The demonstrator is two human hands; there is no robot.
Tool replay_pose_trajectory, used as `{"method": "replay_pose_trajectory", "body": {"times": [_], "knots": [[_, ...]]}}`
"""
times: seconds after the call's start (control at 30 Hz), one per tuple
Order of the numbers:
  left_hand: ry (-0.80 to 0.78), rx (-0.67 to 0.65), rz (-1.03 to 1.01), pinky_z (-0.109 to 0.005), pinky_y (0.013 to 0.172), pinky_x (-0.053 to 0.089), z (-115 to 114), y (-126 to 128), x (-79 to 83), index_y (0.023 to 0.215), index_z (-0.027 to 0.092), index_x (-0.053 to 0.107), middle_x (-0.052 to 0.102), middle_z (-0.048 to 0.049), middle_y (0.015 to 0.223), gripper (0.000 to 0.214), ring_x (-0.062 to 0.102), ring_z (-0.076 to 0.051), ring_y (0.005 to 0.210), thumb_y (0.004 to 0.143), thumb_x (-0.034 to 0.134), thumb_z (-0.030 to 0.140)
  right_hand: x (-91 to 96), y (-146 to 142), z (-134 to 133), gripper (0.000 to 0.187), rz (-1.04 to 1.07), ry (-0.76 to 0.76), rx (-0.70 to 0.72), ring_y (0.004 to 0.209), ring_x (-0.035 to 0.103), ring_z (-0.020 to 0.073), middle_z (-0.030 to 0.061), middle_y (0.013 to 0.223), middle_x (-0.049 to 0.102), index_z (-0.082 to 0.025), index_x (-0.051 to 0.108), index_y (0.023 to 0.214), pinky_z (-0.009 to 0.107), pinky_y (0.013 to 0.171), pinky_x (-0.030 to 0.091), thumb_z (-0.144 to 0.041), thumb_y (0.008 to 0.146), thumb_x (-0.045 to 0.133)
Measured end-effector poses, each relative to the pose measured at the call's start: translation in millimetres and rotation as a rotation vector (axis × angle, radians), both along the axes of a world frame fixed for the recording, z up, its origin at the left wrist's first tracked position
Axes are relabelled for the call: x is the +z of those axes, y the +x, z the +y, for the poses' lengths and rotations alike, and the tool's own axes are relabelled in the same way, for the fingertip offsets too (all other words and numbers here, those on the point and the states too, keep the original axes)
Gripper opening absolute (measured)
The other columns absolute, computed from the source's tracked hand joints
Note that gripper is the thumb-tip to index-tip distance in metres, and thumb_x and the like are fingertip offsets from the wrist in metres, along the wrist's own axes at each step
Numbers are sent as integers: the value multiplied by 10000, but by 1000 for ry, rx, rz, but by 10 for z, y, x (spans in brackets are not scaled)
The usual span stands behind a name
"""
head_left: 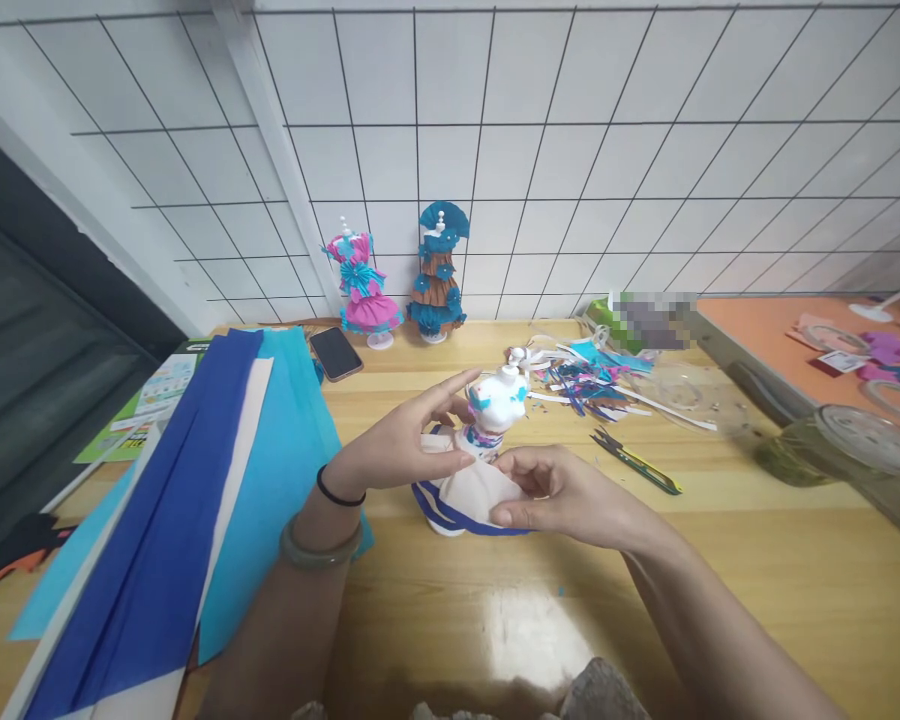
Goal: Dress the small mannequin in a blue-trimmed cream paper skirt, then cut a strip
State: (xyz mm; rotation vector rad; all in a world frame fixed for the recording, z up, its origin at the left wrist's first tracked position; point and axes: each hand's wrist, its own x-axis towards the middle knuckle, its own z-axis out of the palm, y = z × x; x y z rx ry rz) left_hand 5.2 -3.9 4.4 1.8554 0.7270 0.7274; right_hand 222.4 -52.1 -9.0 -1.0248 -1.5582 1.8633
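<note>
A small white mannequin (499, 400) with blue and pink patches stands upright on the table in front of me. Round its lower part sits a cream crepe paper skirt (476, 490) with a dark blue edge. My left hand (412, 430) is at the mannequin's left side, its thumb pressing the top of the skirt at the waist and its fingers partly behind the body. On the right, my right hand (547, 490) pinches the skirt's edge between thumb and curled fingers.
Crepe paper sheets (157, 540) lie at left beside a phone (336, 354). Two dressed mannequins, one pink (367, 295) and one teal-brown (436, 275), stand by the tiled wall. Paper scraps (592, 375), yellow-handled snips (637, 462) and a tape roll (840, 445) are at right.
</note>
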Motion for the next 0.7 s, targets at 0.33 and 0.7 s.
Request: {"method": "replay_pose_trajectory", "body": {"times": [0.33, 0.7], "knots": [[55, -29, 33, -338, 943, 433, 7, 12, -24, 1448, 297, 211, 552, -85, 1242, 802, 492, -236, 1188, 777, 641, 210, -9, 14, 30, 335, -44, 0, -172, 551, 430, 70, -21, 628, 541, -132, 632, 735, 212, 531, 332, -464, 748, 671], [148, -31, 18, -350, 975, 419, -5, 70, -16, 1446, 266, 219, 533, -84, 1284, 792, 516, -222, 1160, 779, 641, 215, 11, -103, -138, 167, -314, 497, -410, 675, 546, 135, 29, 761, 631, -171, 641, 857, 242, 592, 427, -327, 809, 606]]}}
